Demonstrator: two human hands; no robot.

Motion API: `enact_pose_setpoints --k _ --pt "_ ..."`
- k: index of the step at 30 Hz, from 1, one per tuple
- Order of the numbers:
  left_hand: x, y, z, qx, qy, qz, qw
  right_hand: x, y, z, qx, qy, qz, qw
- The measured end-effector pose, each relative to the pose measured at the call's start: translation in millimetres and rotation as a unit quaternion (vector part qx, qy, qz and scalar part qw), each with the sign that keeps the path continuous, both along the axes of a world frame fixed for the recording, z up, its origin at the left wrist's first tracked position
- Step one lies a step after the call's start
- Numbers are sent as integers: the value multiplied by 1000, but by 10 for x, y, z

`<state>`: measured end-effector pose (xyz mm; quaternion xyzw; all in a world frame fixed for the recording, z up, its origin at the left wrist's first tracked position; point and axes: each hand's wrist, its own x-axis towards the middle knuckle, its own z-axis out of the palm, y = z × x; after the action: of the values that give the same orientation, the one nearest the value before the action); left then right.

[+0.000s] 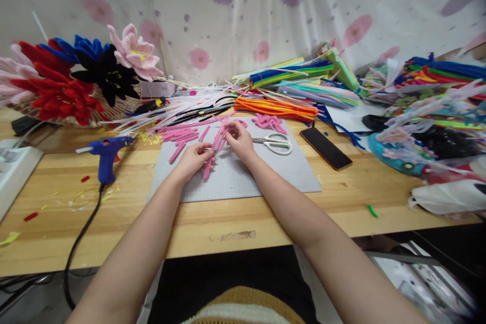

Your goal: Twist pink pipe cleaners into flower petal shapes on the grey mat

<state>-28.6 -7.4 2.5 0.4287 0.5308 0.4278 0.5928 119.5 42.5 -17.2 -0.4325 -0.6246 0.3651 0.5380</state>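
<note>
Over a grey mat (243, 185) my two hands hold a bunch of pink pipe cleaners (218, 142) that slants between them. My left hand (195, 160) pinches its lower part, thumb and fingers closed round it. Higher up, the fingertips of my right hand (240, 140) are closed on the strands. Short pink pieces (180, 135) lie on the mat to the left of the bunch. A curled pink piece (269, 122) rests at the mat's back edge. Scissors with white handles (278, 144) lie just right of my right hand.
A blue glue gun (107, 157) with a black cord stands at the left. A phone (325, 148) lies right of the mat. Bundles of orange pipe cleaners (275, 107) and other colours line the back. Fuzzy flowers (64, 93) fill the back left; wrapped items crowd the right.
</note>
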Motion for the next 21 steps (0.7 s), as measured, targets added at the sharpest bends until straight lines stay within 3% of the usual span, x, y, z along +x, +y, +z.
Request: enact_pose_setpoints --k 4,9,15,21 --pt "-16 0 -4 -4 -10 -7 1000 -4 -72 42 45 -51 29 997" --pt "-51 11 -20 -4 -18 -23 1000 -30 -16 -57 -2 -93 -11 996" --pt "-75 25 -22 3 -18 -35 999 -33 90 -101 -166 62 -15 984" --pt "-121 38 -43 4 -28 -62 998 -34 138 -93 -194 135 -68 969"
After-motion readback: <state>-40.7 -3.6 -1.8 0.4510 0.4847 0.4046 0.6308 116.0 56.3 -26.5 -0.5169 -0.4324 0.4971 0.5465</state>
